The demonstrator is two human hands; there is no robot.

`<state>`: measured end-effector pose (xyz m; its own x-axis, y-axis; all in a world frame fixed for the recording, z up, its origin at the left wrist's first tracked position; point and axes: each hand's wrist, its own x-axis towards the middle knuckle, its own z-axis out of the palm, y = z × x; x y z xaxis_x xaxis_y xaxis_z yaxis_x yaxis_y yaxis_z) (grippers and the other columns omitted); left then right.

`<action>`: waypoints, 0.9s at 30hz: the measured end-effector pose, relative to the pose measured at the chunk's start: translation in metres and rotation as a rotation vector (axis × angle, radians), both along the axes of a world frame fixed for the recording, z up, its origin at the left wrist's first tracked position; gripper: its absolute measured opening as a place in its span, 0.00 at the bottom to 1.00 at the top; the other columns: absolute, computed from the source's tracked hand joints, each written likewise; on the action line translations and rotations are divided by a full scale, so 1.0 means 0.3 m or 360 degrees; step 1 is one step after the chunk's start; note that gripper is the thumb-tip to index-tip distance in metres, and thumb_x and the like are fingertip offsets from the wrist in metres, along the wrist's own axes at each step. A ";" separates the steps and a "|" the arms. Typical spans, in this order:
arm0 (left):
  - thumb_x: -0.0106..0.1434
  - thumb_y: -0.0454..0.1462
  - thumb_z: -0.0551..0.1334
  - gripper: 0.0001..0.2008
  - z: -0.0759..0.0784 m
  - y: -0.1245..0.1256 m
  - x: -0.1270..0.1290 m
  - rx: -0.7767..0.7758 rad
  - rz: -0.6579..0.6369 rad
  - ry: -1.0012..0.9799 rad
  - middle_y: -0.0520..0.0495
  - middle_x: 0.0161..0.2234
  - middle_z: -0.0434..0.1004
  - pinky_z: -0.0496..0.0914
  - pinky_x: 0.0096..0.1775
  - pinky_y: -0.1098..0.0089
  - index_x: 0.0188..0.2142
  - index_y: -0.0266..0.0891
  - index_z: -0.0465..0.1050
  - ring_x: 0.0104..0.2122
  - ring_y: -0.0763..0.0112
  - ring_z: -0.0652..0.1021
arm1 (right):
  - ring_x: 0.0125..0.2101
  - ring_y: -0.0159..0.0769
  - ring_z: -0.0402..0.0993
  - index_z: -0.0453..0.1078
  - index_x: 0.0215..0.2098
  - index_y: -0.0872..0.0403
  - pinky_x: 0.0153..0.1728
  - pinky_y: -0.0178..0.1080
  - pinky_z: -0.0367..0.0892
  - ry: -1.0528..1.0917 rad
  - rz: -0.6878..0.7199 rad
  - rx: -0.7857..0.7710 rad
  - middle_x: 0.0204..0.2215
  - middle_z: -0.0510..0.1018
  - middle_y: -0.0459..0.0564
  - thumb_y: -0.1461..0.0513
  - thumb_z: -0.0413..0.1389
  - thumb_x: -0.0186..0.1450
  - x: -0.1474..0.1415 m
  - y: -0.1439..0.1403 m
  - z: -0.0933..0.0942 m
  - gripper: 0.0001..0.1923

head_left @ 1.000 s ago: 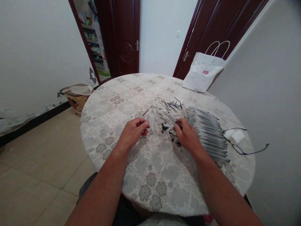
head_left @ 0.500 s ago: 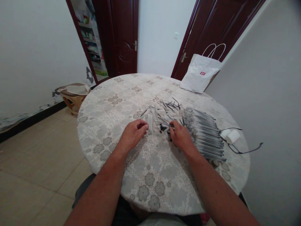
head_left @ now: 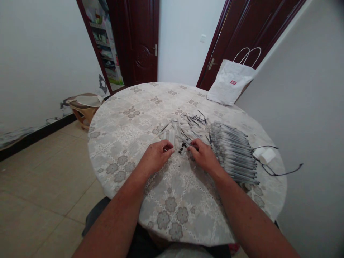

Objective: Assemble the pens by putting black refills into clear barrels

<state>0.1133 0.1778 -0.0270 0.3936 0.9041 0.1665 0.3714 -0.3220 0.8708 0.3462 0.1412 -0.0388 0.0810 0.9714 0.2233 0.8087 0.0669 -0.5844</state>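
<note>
A loose heap of pale, translucent pen barrels (head_left: 176,133) lies a little past the middle of the round table, tubes crossing at odd angles. Thin dark refills (head_left: 196,120) fan out on the heap's far side, toward the far edge. Small black caps (head_left: 183,145) sit scattered on the heap's near side. Toward the table's right edge, a tidy row of assembled pens (head_left: 235,154) lies flat, side by side and touching.

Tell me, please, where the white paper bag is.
The white paper bag leans at the table's far right edge, against the dark door, beyond the row of pens.
</note>
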 end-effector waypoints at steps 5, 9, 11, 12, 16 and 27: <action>0.64 0.39 0.62 0.10 -0.016 -0.039 0.042 0.0161 -0.0194 0.0334 0.43 0.40 0.83 0.69 0.43 0.63 0.45 0.45 0.78 0.39 0.58 0.80 | 0.35 0.38 0.76 0.72 0.43 0.51 0.38 0.37 0.62 0.0013 0.0151 -0.0070 0.34 0.81 0.49 0.59 0.54 0.68 -0.034 -0.018 0.002 0.08; 0.63 0.37 0.62 0.12 -0.024 -0.055 0.061 0.0261 -0.0291 0.0641 0.42 0.43 0.82 0.68 0.44 0.63 0.47 0.44 0.76 0.42 0.57 0.80 | 0.30 0.35 0.75 0.71 0.43 0.51 0.33 0.35 0.63 0.0301 0.0232 -0.0191 0.32 0.82 0.46 0.58 0.55 0.67 -0.050 -0.021 -0.016 0.08; 0.63 0.37 0.62 0.11 -0.023 -0.060 0.066 0.0301 -0.0312 0.0751 0.41 0.43 0.81 0.69 0.44 0.63 0.45 0.43 0.76 0.43 0.56 0.79 | 0.25 0.33 0.73 0.70 0.43 0.51 0.28 0.34 0.62 0.0482 0.0286 -0.0278 0.31 0.83 0.45 0.58 0.54 0.67 -0.050 -0.021 -0.024 0.08; 0.63 0.37 0.62 0.10 -0.022 -0.062 0.067 0.0324 -0.0320 0.0794 0.41 0.43 0.80 0.69 0.43 0.63 0.45 0.42 0.76 0.43 0.56 0.79 | 0.23 0.32 0.72 0.69 0.43 0.51 0.26 0.33 0.62 0.0560 0.0309 -0.0322 0.31 0.83 0.45 0.58 0.54 0.67 -0.050 -0.021 -0.026 0.08; 0.64 0.37 0.61 0.10 -0.019 -0.071 0.073 0.0393 -0.0357 0.0904 0.40 0.43 0.79 0.69 0.44 0.62 0.45 0.41 0.73 0.44 0.56 0.79 | 0.19 0.29 0.70 0.67 0.42 0.50 0.22 0.33 0.62 0.0709 0.0328 -0.0409 0.33 0.83 0.44 0.56 0.52 0.68 -0.048 -0.023 -0.021 0.08; 0.63 0.30 0.54 0.16 -0.044 -0.092 0.089 0.0502 -0.0461 0.1032 0.37 0.43 0.78 0.71 0.44 0.61 0.50 0.37 0.71 0.43 0.56 0.79 | 0.21 0.31 0.71 0.66 0.42 0.50 0.25 0.33 0.62 0.0600 0.0176 -0.0225 0.30 0.82 0.44 0.55 0.50 0.70 -0.052 -0.032 -0.007 0.08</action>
<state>0.1400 0.1502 -0.0403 0.7137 0.6984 0.0542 0.6387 -0.6805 0.3592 0.3306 0.1317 -0.0408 0.0251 0.9978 0.0616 0.5286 0.0391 -0.8480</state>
